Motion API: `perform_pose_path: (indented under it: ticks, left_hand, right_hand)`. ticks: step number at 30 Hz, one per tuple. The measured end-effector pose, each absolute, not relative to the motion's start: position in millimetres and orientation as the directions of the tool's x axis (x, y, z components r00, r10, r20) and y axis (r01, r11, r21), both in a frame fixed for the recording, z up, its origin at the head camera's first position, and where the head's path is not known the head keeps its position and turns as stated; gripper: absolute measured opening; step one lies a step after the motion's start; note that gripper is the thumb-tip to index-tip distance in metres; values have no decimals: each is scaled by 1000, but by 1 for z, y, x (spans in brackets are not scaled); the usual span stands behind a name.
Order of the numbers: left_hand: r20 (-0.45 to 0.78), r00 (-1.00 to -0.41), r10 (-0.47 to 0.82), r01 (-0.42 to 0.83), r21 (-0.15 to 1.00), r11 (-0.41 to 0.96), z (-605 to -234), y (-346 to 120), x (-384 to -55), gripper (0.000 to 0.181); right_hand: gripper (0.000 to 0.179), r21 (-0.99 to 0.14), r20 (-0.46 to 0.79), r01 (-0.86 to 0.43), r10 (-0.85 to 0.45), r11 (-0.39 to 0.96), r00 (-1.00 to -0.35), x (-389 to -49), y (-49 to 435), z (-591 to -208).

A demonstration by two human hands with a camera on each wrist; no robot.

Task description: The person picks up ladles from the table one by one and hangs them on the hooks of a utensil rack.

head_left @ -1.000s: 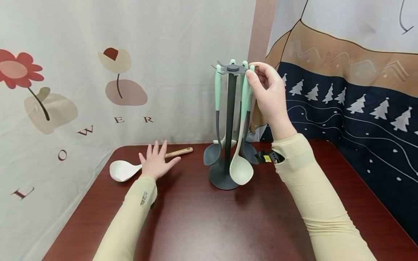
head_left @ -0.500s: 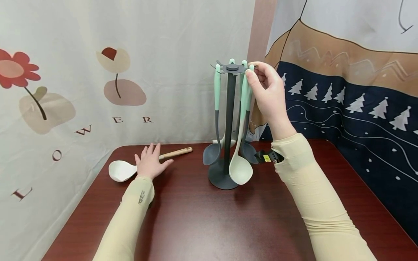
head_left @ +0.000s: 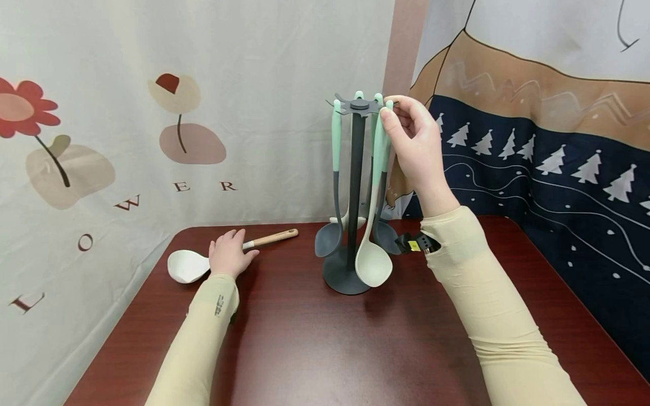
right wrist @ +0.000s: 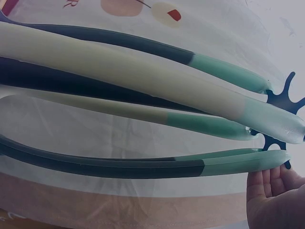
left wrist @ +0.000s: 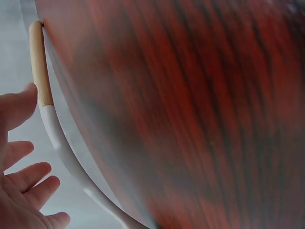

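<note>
A white ladle with a wooden handle lies on the table's left. My left hand is over its shaft, hiding part of it. In the left wrist view, the hand's fingers are apart and loosely bent, with the thumb near the wooden handle. A dark grey utensil rack stands upright, hung with several mint-handled utensils, including a cream ladle in front and a grey utensil at left. At the top right of the rack, my right hand pinches a hook end beside the mint handles; the exact contact is partly hidden.
The dark red wooden table ends at a pale printed curtain behind and a navy curtain with trees at right. Another grey utensil hangs near the right wrist's black strap.
My left hand has shifted slightly left along the white ladle and lowered, its spread fingers now bent. The right hand has stayed at the rack's top.
</note>
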State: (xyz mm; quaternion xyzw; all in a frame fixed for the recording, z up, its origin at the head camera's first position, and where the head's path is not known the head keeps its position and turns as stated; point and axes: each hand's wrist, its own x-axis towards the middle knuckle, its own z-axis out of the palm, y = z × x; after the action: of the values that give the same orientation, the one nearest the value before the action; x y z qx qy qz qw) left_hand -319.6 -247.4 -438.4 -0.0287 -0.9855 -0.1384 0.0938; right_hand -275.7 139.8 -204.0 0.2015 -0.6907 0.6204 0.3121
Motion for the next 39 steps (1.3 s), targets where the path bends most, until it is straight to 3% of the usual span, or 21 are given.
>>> perform_pose_path:
  ticks: [20, 26, 39]
  left_hand:
    - [108, -994, 16, 43, 247, 968, -439, -250, -320, 49]
    - [119, -993, 13, 41, 234, 971, -439, -250, -321, 29]
    - [180, -984, -15, 28, 235, 972, -440, -252, -321, 12]
  right_hand:
    - [35, -722, 691, -675, 103, 155, -715, -277, 141, -205]
    - [34, -730, 682, -666, 106, 152, -724, -277, 142, -205]
    - [34, -729, 683, -666, 105, 155, -723, -274, 141, -204]
